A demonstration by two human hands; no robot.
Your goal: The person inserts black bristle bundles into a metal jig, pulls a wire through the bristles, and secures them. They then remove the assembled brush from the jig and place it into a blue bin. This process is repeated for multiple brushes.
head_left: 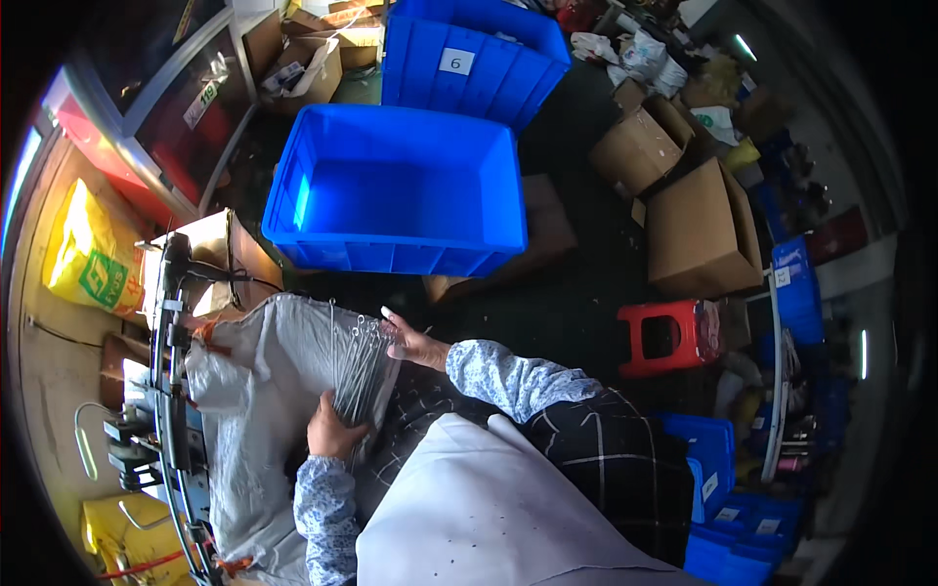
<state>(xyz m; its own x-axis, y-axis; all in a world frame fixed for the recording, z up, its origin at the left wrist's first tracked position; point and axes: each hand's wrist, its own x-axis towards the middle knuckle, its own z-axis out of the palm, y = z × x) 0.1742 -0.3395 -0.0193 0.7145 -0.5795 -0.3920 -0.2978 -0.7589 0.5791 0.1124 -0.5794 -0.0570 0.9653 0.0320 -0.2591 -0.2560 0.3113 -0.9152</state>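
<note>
A bundle of thin metal rods with small looped ends (pixel 363 366) lies over a white woven sack (pixel 244 391) in front of me. My left hand (pixel 335 430) is closed around the lower left side of the bundle. At the looped upper end, my right hand (pixel 418 346) holds the bundle from the right, with its fingers partly hidden behind or among the rods. One rod (pixel 332 337) sticks up a little apart on the left. Patterned sleeves cover both my forearms, and a pale apron (pixel 479 498) covers my lap.
Ahead stands a blue plastic bin (pixel 391 200), with another blue bin (pixel 469 63) behind it. Open cardboard boxes (pixel 703 230) and a red stool (pixel 669 337) stand to the right. A metal frame with cables (pixel 171 361) borders the sack on the left.
</note>
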